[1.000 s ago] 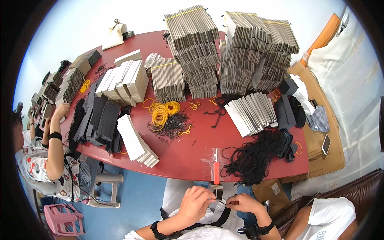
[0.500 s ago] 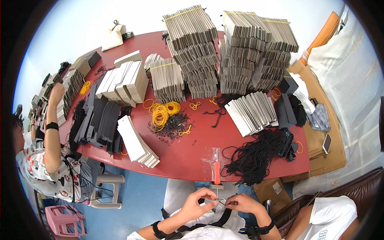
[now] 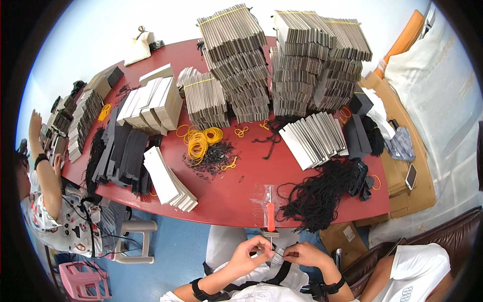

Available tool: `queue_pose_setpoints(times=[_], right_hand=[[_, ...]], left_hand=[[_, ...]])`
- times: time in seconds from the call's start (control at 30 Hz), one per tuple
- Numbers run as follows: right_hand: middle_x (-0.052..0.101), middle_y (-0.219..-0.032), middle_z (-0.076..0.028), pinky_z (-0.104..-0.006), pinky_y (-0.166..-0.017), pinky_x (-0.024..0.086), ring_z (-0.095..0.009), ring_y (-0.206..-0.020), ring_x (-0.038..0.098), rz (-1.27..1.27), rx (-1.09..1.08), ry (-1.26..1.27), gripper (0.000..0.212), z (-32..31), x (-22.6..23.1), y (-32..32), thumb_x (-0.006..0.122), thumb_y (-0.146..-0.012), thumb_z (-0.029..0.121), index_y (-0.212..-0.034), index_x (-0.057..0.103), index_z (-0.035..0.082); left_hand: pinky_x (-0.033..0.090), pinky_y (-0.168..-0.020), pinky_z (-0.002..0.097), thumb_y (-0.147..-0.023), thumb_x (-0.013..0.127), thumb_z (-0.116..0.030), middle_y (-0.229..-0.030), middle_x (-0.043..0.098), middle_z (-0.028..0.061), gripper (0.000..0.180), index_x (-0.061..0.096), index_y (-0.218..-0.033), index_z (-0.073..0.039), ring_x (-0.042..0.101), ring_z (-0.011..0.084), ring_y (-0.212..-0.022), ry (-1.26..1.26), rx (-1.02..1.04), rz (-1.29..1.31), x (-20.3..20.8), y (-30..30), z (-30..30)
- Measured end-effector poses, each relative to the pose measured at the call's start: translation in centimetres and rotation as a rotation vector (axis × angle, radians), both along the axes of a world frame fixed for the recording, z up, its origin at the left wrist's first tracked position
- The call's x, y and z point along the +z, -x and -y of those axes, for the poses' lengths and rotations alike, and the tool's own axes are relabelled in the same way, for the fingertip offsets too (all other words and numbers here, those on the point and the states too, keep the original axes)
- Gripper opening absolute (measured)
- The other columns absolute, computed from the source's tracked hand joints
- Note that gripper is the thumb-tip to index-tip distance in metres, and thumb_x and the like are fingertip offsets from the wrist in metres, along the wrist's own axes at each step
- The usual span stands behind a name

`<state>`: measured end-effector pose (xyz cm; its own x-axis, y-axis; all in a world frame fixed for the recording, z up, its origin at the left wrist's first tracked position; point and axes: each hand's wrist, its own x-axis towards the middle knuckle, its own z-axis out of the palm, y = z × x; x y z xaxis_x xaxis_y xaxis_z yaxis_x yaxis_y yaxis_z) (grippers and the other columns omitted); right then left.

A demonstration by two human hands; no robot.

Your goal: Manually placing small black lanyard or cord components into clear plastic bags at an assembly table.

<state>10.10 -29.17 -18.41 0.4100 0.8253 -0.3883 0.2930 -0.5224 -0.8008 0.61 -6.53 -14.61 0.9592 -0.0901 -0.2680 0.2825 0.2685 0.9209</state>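
Below the table's near edge, my left hand (image 3: pixel 253 255) has its thumb and fingers pinched together. Close on its right is my right hand (image 3: pixel 305 254), fingertips closed too. A small thin dark piece (image 3: pixel 278 253) shows between the fingertips; its kind is too small to tell. Just above the hands, a tool with an orange-red handle (image 3: pixel 270 216) sticks out over the edge under clear tape, its thin metal end (image 3: pixel 271 243) reaching down beside my left fingertips. A big tangle of black cords (image 3: pixel 317 199) lies on the table ahead of my right hand.
The red table (image 3: pixel 221 194) carries tall bundles of grey boards (image 3: pixel 239 65), white boards (image 3: pixel 168 181), yellow rubber bands (image 3: pixel 202 143), and a pile of small black clips (image 3: pixel 216 158). Another person (image 3: pixel 55 201) works at far left. A white sleeve (image 3: pixel 420 272) is close on the right.
My hands stay almost in place, still pinched together. The view has shifted slightly. At far left, the other person's raised arm has moved farther left and away from the boards.
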Motion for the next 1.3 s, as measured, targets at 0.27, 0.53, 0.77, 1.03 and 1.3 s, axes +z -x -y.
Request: queue_pose_setpoints(times=[0.27, 0.53, 0.77, 1.03, 1.3], right_hand=[[0.068, -0.082, -0.013, -0.0336, -0.066, 0.051, -0.027, -0.072, 0.066, 0.033, 0.007, 0.001, 0.020, 0.1, -0.1, 0.1, 0.065, -0.084, 0.023, -0.094, 0.069, 0.006], [0.068, -0.082, -0.012, -0.0333, -0.066, 0.051, -0.026, -0.070, 0.065, 0.017, 0.006, 0.001, 0.020, 0.0, 0.0, 0.2, 0.065, -0.084, 0.023, -0.095, 0.068, 0.006], [0.068, -0.082, -0.011, -0.0326, -0.065, 0.050, -0.025, -0.070, 0.065, 0.017, -0.001, -0.010, 0.021, 0.1, -0.1, 0.2, 0.065, -0.084, 0.023, -0.096, 0.069, 0.006], [0.069, -0.083, -0.011, -0.0329, -0.065, 0.050, -0.025, -0.069, 0.064, 0.025, -0.010, -0.032, 0.021, 0.0, -0.2, 0.2, 0.066, -0.083, 0.024, -0.095, 0.069, 0.006], [0.069, -0.083, -0.011, -0.0334, -0.066, 0.050, -0.027, -0.072, 0.065, -0.019, -0.024, -0.026, 0.022, -0.1, 0.2, 0.2, 0.065, -0.083, 0.025, -0.096, 0.070, 0.007]], left_hand=[[0.046, -0.082, 0.0260, -0.086, 0.068, -0.005, -0.093, 0.059, 0.0016, 0.013, 0.058, -0.094, -0.003, 0.057, 0.0095, -0.088, 0.025, 0.022, -0.003, 0.3, 0.2, 0.0], [0.047, -0.080, 0.0248, -0.085, 0.069, -0.006, -0.089, 0.062, 0.0015, 0.012, 0.061, -0.094, -0.002, 0.058, 0.0090, -0.081, -0.231, 0.100, 0.160, 0.6, 0.4, 0.2], [0.048, -0.078, 0.0241, -0.087, 0.069, -0.010, -0.090, 0.063, 0.0018, 0.015, 0.061, -0.096, -0.001, 0.060, 0.0079, -0.084, 0.011, 0.013, 0.042, -0.2, 0.2, -0.4], [0.047, -0.076, 0.0228, -0.088, 0.069, -0.010, -0.088, 0.060, -0.0013, 0.014, 0.059, -0.095, -0.003, 0.056, 0.0062, -0.082, 0.098, 0.003, 0.005, -0.1, 0.2, -0.3], [0.046, -0.076, 0.0221, -0.087, 0.069, -0.010, -0.087, 0.058, -0.0029, 0.014, 0.060, -0.096, -0.004, 0.056, 0.0058, -0.083, 0.239, -0.015, -0.092, -0.6, 0.2, -0.5]])
